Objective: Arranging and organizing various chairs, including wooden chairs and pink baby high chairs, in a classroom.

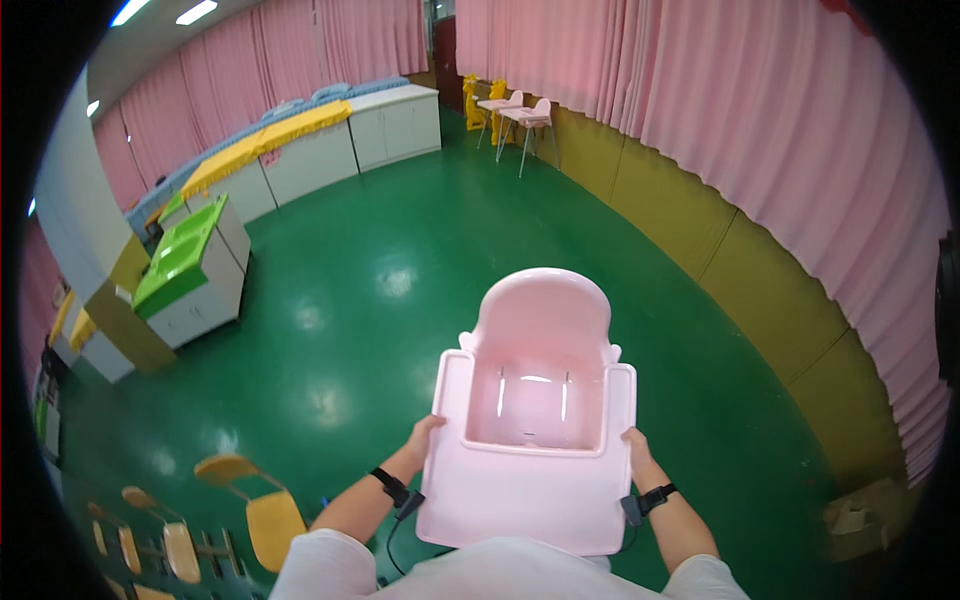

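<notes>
A pink high chair is right in front of me, its wide tray turned toward my body and its rounded backrest on the far side. My left hand grips the tray's left edge, and my right hand grips the right edge at about the same height. Most of the fingers on both hands are hidden by the tray. Inside the seat, two slots show in the shiny pink surface. The chair's legs are out of sight below it. Each wrist wears a black strap with a small device.
Two more high chairs stand by the pink-curtained wall at the back. White cabinets line the far left. A green-topped sink unit is at left. Yellow chairs stand at the lower left, and a cardboard box at the lower right.
</notes>
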`<state>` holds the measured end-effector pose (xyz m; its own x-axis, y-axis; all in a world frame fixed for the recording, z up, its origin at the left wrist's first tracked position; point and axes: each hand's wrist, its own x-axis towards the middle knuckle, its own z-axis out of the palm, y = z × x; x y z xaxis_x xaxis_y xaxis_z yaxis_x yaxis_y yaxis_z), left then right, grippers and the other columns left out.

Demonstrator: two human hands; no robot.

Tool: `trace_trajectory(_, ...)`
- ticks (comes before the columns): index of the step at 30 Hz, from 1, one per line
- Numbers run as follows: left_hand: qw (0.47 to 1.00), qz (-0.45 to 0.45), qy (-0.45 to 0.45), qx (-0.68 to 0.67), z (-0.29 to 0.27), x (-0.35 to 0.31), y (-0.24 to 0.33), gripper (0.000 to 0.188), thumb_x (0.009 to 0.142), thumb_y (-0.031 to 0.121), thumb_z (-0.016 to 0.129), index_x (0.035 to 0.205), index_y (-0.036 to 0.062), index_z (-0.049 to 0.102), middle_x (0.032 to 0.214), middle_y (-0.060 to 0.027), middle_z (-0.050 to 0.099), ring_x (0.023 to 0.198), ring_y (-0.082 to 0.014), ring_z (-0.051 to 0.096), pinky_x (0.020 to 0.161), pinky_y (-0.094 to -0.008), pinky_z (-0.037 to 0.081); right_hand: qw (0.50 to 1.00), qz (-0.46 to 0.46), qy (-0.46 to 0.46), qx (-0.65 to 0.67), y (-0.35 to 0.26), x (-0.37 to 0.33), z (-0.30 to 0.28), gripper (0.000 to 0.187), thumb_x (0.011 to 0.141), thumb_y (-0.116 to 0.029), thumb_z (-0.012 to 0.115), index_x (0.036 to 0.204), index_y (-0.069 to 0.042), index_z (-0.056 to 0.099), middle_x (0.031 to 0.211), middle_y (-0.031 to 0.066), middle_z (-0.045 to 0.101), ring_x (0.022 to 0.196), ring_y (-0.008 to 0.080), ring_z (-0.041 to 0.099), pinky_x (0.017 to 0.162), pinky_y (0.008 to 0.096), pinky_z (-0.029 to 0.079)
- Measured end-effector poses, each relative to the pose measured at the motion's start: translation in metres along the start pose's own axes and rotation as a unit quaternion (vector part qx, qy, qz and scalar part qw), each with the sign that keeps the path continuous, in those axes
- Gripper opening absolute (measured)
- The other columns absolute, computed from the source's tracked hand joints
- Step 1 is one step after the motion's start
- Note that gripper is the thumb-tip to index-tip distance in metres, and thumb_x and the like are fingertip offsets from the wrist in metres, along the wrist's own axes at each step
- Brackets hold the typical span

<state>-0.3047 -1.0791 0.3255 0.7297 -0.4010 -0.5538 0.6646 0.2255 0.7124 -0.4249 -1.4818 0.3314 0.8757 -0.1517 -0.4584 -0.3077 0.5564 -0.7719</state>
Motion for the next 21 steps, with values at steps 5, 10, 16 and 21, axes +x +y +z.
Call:
trace_trajectory(5,1.000,0.007,0.022,-0.019,-0.018,0.130,0.091,0.047,0.072,0.033,0.047,0.103,-0.0014,0.056,0.092,-0.0161,0.061,0.082,-0.0279,0.060,0.077,-0.0376,0.048,0.998,0.016,-0.026,-0.050,-0.049,0.167,0.034,0.054,0.069,-0.023,0.042,0.114,0.007,0.047,0.101,0.0207,0.056,0.095,0.0319,0.056,0.085,0.0426,0.046)
trace_trajectory(10,0.997,0.021,0.072,-0.036,-0.059,0.254,0.194,0.049,0.073,0.032,0.049,0.108,-0.0015,0.054,0.096,-0.0168,0.061,0.085,-0.0283,0.059,0.077,-0.0375,0.047,0.998,0.026,-0.027,-0.053,-0.108,0.340,0.109,0.048,0.068,-0.023,0.045,0.105,0.006,0.053,0.093,0.0200,0.058,0.088,0.0307,0.059,0.077,0.0427,0.049)
trace_trajectory(16,0.986,0.061,0.101,-0.119,-0.103,0.325,0.327,0.047,0.073,0.032,0.049,0.105,-0.0018,0.055,0.095,-0.0161,0.061,0.085,-0.0278,0.059,0.079,-0.0384,0.047,0.987,0.083,-0.109,-0.090,-0.169,0.519,0.223,0.043,0.071,-0.025,0.044,0.097,0.007,0.055,0.085,0.0186,0.060,0.080,0.0286,0.062,0.071,0.0402,0.051)
trace_trajectory(21,0.985,0.065,0.128,-0.097,-0.142,0.432,0.434,0.050,0.072,0.033,0.047,0.108,-0.0022,0.053,0.095,-0.0167,0.060,0.087,-0.0291,0.060,0.080,-0.0388,0.048,0.978,0.087,-0.132,-0.134,-0.216,0.666,0.309,0.044,0.070,-0.027,0.045,0.099,0.004,0.055,0.089,0.0177,0.058,0.081,0.0277,0.058,0.074,0.0380,0.048)
